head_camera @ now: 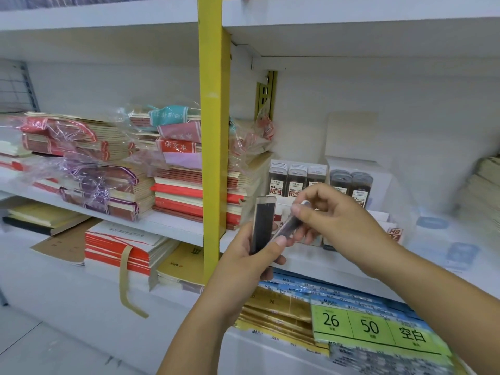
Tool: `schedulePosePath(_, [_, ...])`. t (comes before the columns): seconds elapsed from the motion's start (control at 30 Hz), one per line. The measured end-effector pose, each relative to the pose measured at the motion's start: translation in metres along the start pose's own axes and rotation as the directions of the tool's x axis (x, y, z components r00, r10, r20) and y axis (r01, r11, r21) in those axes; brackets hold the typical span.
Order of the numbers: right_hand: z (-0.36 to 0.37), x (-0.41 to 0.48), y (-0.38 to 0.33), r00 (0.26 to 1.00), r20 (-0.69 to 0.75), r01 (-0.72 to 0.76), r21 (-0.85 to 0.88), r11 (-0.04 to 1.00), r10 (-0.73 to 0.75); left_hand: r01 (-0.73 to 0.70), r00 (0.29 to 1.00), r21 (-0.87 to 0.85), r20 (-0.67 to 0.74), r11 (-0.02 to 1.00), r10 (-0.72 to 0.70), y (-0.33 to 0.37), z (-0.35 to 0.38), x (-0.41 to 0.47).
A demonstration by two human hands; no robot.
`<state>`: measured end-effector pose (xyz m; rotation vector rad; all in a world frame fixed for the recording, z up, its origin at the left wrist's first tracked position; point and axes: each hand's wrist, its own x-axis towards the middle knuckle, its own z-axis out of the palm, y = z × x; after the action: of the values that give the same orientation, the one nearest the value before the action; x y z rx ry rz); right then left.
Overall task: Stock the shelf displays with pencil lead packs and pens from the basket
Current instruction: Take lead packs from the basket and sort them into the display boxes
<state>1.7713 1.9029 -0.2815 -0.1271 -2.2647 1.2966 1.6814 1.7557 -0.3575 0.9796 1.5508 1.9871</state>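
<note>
Head: left hand [243, 255] grips a lead pack [263, 223], right hand [332, 220] pinches a second pack [286, 226] before the display box [384, 182]. Best to seat it upright.

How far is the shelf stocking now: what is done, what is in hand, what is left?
Done: rows of shelved lead packs stand in the display. In hand: the left hand grips a held stack, the right hand pinches one pack from it. Left: placing these; no pens or basket are in view, so the rest is unclear.
</note>
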Motion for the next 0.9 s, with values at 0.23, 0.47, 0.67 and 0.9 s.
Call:
schedulePosePath(0.23, [-0.016,-0.007,0.005,0.997,-0.004,-0.078,0.111,0.991,0.079,0.074,0.997,-0.101,-0.013,0.992,-0.076,-0.001,-0.008,-0.005])
schedulePosePath(0.47, [-0.019,-0.01,-0.001,0.991,-0.054,-0.113,0.128,0.985,0.121,0.044,0.998,-0.068,-0.039,0.997,-0.046,-0.001,-0.005,-0.003])
schedulePosePath(0.67, [-0.059,0.017,-0.031,0.888,-0.328,0.223,-0.307,0.925,-0.323,0.029,0.992,-0.129,-0.116,0.991,-0.044,0.002,0.002,0.004])
schedulePosePath(0.9, [-0.058,0.059,-0.019,0.908,-0.004,0.222,-0.844,0.488,-0.419,-0.025,0.978,-0.129,-0.209,0.991,-0.003,-0.004,-0.003,0.009])
